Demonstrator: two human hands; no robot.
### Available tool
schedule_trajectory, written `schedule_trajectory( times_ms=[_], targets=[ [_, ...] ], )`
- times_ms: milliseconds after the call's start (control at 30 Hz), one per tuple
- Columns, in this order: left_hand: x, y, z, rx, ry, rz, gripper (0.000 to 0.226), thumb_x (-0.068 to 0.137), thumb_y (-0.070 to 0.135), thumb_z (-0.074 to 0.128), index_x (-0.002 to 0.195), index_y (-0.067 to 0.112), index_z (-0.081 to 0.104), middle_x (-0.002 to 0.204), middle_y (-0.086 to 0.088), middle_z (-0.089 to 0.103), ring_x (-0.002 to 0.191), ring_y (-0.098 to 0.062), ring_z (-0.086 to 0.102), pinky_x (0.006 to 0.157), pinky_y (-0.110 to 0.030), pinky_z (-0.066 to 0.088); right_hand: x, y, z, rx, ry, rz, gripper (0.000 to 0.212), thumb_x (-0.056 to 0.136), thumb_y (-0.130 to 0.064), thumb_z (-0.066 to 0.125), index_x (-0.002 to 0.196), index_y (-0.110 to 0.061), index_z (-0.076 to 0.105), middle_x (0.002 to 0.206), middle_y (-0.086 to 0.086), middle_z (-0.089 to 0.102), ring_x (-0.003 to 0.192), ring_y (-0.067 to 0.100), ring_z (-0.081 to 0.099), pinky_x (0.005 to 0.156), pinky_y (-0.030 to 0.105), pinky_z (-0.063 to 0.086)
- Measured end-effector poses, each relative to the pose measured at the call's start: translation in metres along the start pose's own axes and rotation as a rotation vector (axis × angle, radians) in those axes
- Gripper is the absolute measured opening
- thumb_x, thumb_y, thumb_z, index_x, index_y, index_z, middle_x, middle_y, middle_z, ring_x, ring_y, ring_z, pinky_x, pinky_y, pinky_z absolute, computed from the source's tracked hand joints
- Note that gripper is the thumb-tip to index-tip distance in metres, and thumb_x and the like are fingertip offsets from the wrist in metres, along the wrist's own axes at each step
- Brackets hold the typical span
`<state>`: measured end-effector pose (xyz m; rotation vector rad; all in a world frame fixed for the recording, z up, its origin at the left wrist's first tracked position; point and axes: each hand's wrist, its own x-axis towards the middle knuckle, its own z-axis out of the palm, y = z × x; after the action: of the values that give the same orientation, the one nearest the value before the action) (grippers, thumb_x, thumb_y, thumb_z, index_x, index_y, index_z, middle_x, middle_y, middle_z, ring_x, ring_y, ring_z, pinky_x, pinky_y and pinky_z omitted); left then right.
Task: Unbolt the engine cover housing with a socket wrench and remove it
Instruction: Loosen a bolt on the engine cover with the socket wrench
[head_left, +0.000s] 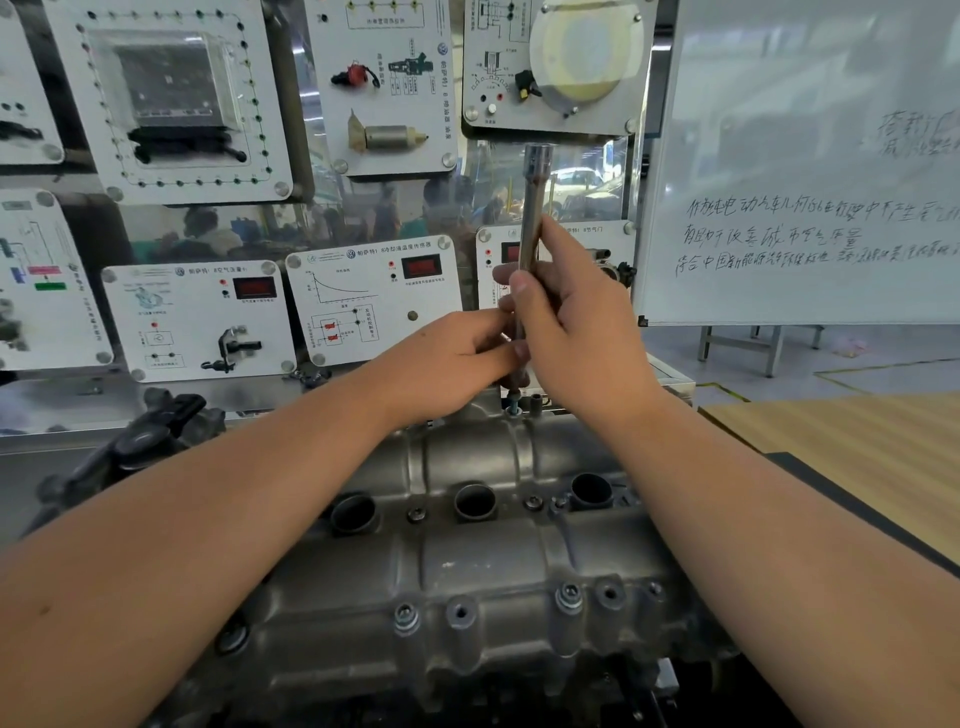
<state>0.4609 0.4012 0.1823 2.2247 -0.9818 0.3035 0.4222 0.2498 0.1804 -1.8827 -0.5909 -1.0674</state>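
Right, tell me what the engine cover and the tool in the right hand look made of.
Engine cover: looks like cast aluminium, dull grey, slightly grainy, with rounded moulded ribs. Socket extension bar gripped by the right hand: probably chromed steel, smooth and bright with reflections.

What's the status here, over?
Both hands on upright wrench. Tip over far bolt, raised from cover. Near bolts still in. Nothing blocking.

Grey metal engine cover housing (467, 561) lies bolted; socket wrench (532, 218) stands upright above its far edge.

An automotive training workshop: sensor demonstration panels (371, 306) line the wall beside a handwritten whiteboard (810, 156).
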Motion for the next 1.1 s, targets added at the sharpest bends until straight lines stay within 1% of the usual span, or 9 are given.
schedule_trajectory(
  times_ms=[100,200,267,400,567,733,900,1000,1100],
  targets=[
    [-0.0006,0.003,-0.0018,0.038,-0.001,0.029,0.014,0.103,0.031,0.056,0.106,0.023,0.067,0.078,0.021,0.07,0.066,0.003,0.064,0.06,-0.011,0.046,-0.0009,0.0004,0.0009,0.027,0.012,0.004,0.054,0.102,-0.022,0.055,0.152,-0.014,0.037,0.11,-0.012,0.07,0.095,0.002,0.065,0.077,0.01,0.05],
    [0.0007,0.0037,-0.0017,0.046,-0.012,0.04,0.02,0.101,0.033,0.059,0.112,0.018,0.065,0.098,-0.006,0.073,0.091,-0.023,0.07,0.086,-0.044,0.056,0.0002,0.0006,0.0006,-0.012,0.056,-0.061,0.037,0.097,-0.022,0.063,0.133,-0.014,0.059,0.095,-0.022,0.066,0.092,-0.004,0.062,0.079,0.011,0.049],
    [0.0008,0.0033,-0.0012,0.037,-0.007,0.039,0.024,0.1,0.034,0.061,0.112,0.014,0.065,0.101,-0.012,0.072,0.094,-0.029,0.069,0.087,-0.051,0.054,0.0004,0.0008,0.0006,-0.049,0.066,-0.092,0.023,0.098,-0.018,0.06,0.12,-0.014,0.066,0.083,-0.025,0.061,0.082,-0.007,0.06,0.072,0.01,0.046],
    [0.0004,0.0004,-0.0006,-0.012,-0.016,0.014,0.018,0.104,0.032,0.056,0.112,0.022,0.067,0.087,0.009,0.074,0.074,0.001,0.066,0.068,-0.017,0.048,-0.0012,-0.0005,0.0001,-0.037,0.022,-0.05,0.028,0.103,-0.019,0.051,0.13,-0.015,0.058,0.097,-0.011,0.072,0.08,0.002,0.065,0.07,0.021,0.053],
    [0.0,0.0024,-0.0009,0.047,-0.014,0.027,0.011,0.103,0.033,0.057,0.102,0.029,0.067,0.084,0.018,0.071,0.07,0.005,0.064,0.063,-0.011,0.045,-0.0025,-0.0016,-0.0004,0.031,0.006,0.011,0.052,0.101,-0.025,0.057,0.149,-0.016,0.038,0.111,-0.014,0.07,0.094,-0.01,0.063,0.08,0.008,0.049],
    [0.0009,0.0033,-0.0009,0.051,-0.012,0.034,0.023,0.1,0.037,0.061,0.112,0.018,0.065,0.102,-0.012,0.072,0.095,-0.029,0.069,0.088,-0.052,0.054,-0.0018,-0.0035,0.0,-0.037,0.06,-0.057,0.033,0.099,-0.018,0.06,0.131,-0.012,0.061,0.095,-0.011,0.069,0.088,0.004,0.063,0.079,0.025,0.052],
    [-0.0009,0.0016,-0.001,0.026,-0.009,0.005,0.017,0.105,0.035,0.052,0.109,0.024,0.065,0.074,0.021,0.069,0.064,0.003,0.062,0.06,-0.012,0.044,-0.0018,-0.0011,-0.0003,-0.016,0.038,-0.019,0.04,0.103,-0.019,0.05,0.143,-0.012,0.046,0.107,-0.002,0.074,0.084,0.007,0.067,0.075,0.028,0.056],
    [-0.0005,0.0053,-0.0004,0.078,-0.005,0.009,0.02,0.104,0.037,0.053,0.112,0.023,0.065,0.093,0.007,0.073,0.085,-0.011,0.069,0.08,-0.038,0.056,-0.0021,-0.0009,-0.0001,0.005,0.012,0.001,0.048,0.103,-0.018,0.051,0.149,-0.014,0.038,0.112,-0.008,0.072,0.094,-0.001,0.065,0.076,0.011,0.051],
    [-0.0006,0.0064,-0.0014,0.085,-0.006,0.032,0.01,0.102,0.038,0.055,0.107,0.034,0.063,0.097,0.006,0.073,0.089,-0.01,0.069,0.085,-0.042,0.056,-0.0012,-0.0001,0.0001,-0.001,0.015,-0.015,0.045,0.099,-0.022,0.06,0.142,-0.015,0.048,0.098,-0.022,0.066,0.095,-0.006,0.062,0.079,0.008,0.048]
  ],
)
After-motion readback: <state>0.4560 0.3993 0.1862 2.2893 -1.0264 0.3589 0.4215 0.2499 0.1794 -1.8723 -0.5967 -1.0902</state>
